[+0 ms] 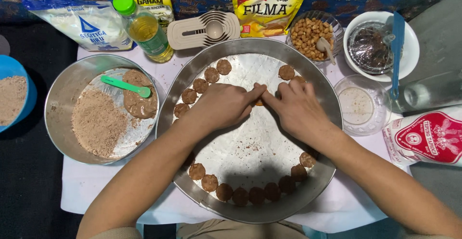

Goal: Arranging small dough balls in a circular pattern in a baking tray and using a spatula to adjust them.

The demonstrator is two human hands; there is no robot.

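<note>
Fingertips of the left hand point(222, 105) and right hand point(296, 108) meet, pinching a small dough piece point(260, 102) at the centre of the round metal tray point(317, 181); knuckles bent, forearms converging from the near edge. Brown dough discs point(240, 195) line the tray's rim.

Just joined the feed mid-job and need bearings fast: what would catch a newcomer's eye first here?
The big round metal tray in the centre, with small brown dough discs lined along its rim. Over its middle the left hand and right hand meet, fingertips pinching a small piece between them. To the left, a smaller metal pan holds brown crumbs, dough and a green spoon.
</note>
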